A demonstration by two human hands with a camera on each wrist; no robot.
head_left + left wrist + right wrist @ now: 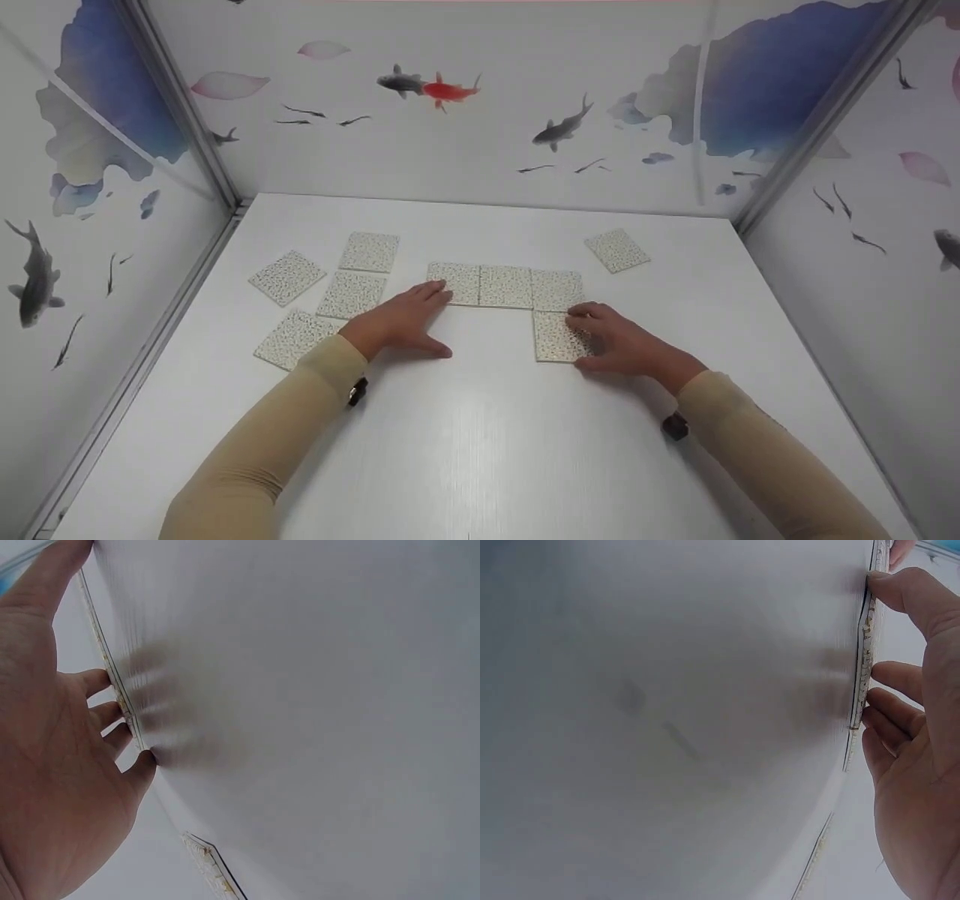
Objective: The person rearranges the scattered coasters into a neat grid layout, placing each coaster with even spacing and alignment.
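Three square cream tiles with dark speckles stand edge to edge in a row: a left tile [461, 288], a middle tile [505, 287] and a right tile [556, 290]. A fourth, lower tile [556, 337] adjoins the right one's near edge, making an L. My left hand [397, 324] touches the left tile with its fingertips, the thumb spread out over the table. At the lower tile, my right hand [626, 343] has its thumb by the near edge and its bent fingers along the right side, holding it. The fingers partly cover that tile.
More speckled tiles lie loose at left: a turned tile [286, 277], a far tile [369, 251], one below it [351, 294], and one [292, 339] partly behind my left arm. Another tile [617, 250] lies at the back right. Printed walls enclose the white table [465, 450].
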